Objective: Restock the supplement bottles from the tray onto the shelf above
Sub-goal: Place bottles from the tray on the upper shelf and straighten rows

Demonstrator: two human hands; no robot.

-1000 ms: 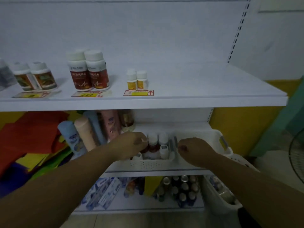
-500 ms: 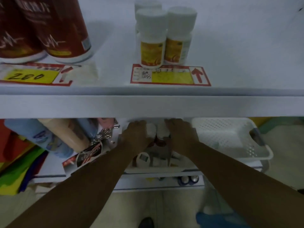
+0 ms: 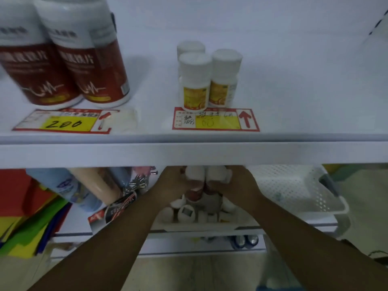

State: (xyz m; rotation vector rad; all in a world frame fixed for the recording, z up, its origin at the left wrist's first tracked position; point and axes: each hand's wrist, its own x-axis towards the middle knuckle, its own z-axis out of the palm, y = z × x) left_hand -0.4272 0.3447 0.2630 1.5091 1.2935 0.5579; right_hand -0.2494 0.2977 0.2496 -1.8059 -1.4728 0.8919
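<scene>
Just under the front lip of the upper shelf (image 3: 189, 153), my left hand (image 3: 174, 184) is closed on a white-capped red supplement bottle (image 3: 195, 175). Beside it my right hand (image 3: 237, 185) grips a second white-capped bottle (image 3: 218, 174). Both bottles are held above the white tray (image 3: 205, 224), where several white-capped bottles (image 3: 185, 213) lie. On the upper shelf stand two large red bottles (image 3: 94, 66) at the left and three small yellow-labelled bottles (image 3: 195, 80) in the middle.
Price tags (image 3: 216, 119) lie at the upper shelf's front edge. An empty perforated white basket (image 3: 294, 190) sits right of the tray. Tubes (image 3: 69, 190) and coloured paper (image 3: 25, 217) fill the lower shelf's left side. More bottles stand on a shelf below (image 3: 244, 241).
My head has moved much closer to the shelf. Both hands have closed on bottles in the tray and lifted them up to the shelf lip.
</scene>
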